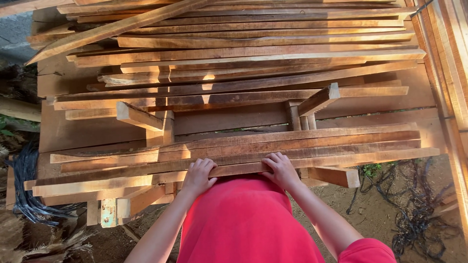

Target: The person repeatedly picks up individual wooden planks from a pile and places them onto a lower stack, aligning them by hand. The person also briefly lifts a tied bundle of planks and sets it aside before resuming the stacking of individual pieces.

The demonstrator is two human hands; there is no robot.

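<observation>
2 hands (239, 173) gripping 1 wood slat (234, 169)

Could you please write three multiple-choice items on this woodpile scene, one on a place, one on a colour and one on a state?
1. Where do both hands rest?
A. On the nearest long wooden strip at the front of the stack
B. On the black cords on the ground
C. On the slanted plank at the far top

2. What colour is the person's shirt?
A. Blue
B. Red
C. White

3. How do the hands meet the wood?
A. Hanging clear of it
B. Lifting a strip high in the air
C. Fingers curled over its edge

Answers:
1 A, since the left hand and right hand lie on the front strip.
2 B, as the shirt is plainly red.
3 C, because the fingers of both hands bend over the strip's near edge.
</observation>
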